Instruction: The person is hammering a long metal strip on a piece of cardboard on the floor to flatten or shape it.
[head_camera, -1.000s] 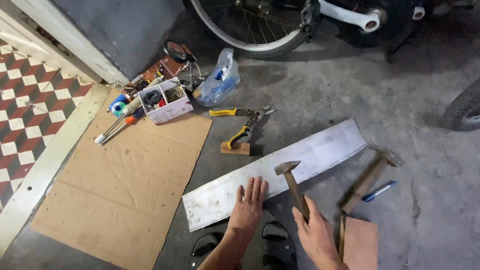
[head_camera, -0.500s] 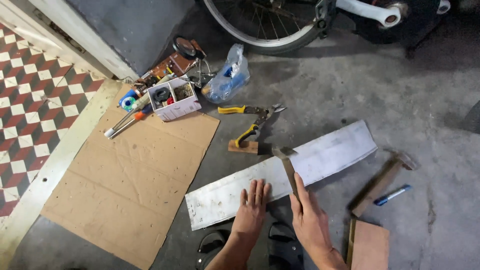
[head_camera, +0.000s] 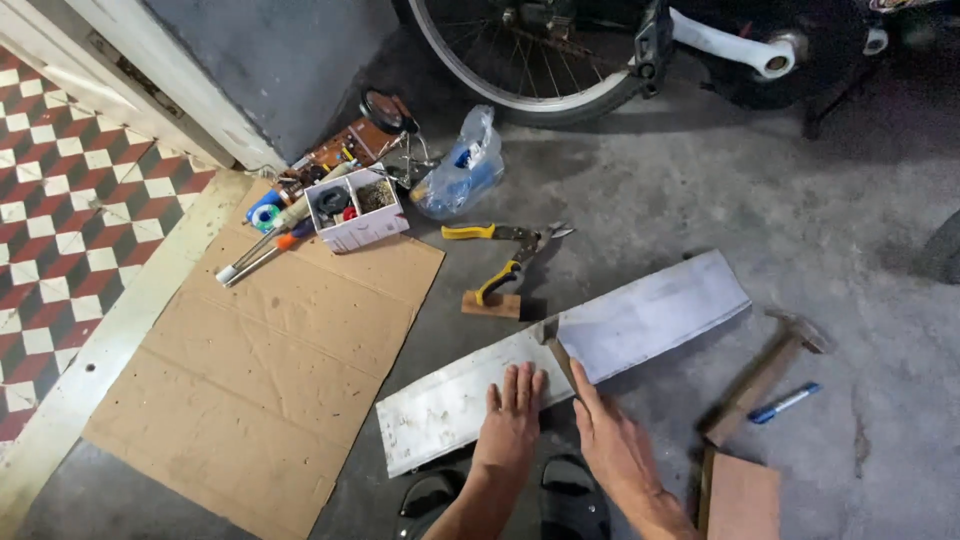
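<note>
A left hand (head_camera: 512, 422) lies flat, fingers spread, on a long scuffed strip of grey sheet metal (head_camera: 640, 318) running diagonally across the rough concrete floor (head_camera: 700, 200) at lower centre, while the right hand (head_camera: 612, 440) grips the wooden handle of a hammer (head_camera: 556, 350) whose head meets the strip. Yellow-handled tin snips (head_camera: 505, 255) lie above, creased brown cardboard (head_camera: 270, 370) to the left, and a second wooden-handled hammer (head_camera: 765, 375) to the right.

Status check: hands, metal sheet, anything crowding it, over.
Left hand flat on sheet. Right hand has hammer down on it. Snips and wood block lie just beyond the sheet.
</note>
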